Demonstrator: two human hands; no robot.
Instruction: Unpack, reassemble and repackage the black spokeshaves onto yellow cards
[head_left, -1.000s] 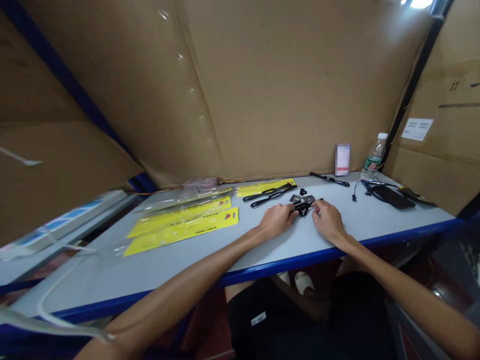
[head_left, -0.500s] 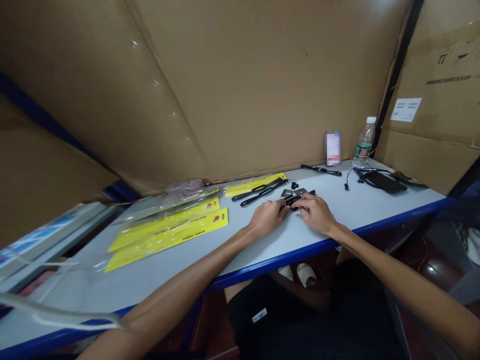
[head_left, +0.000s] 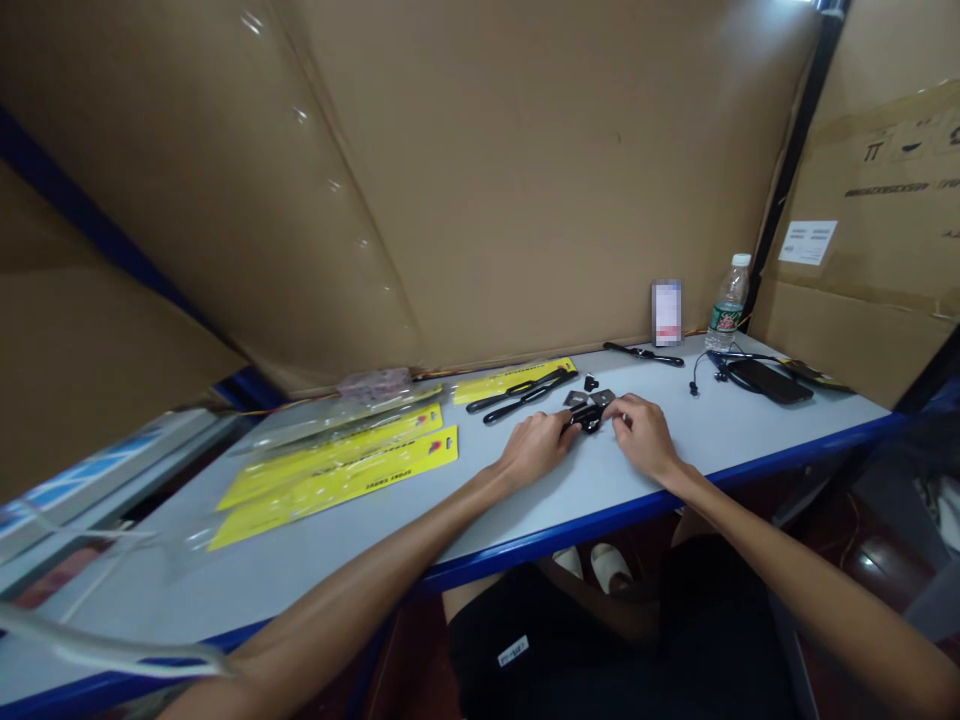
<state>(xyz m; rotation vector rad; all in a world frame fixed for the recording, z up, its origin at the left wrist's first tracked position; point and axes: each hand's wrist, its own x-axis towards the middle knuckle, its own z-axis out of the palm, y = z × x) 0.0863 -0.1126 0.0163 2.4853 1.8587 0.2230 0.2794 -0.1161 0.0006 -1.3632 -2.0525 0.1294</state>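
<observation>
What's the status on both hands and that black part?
Left hand holds black part. Right hand at its other end, contact unclear. Grey plates lie just beyond it.

A single head-worn camera looks forward and down across the table (head_left: 540, 508), the forearms (head_left: 390, 565) entering from lower left and lower right. The hands (head_left: 536, 447) appear fairly near, right of centre; a cardboard wall (head_left: 510, 180) fills the top.

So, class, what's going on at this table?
A person's left hand holds a small black part at the table. The right hand is at its other end; whether it grips it is unclear. Grey plates lie just beyond, black strips farther left, and yellow cards left of those.
</observation>
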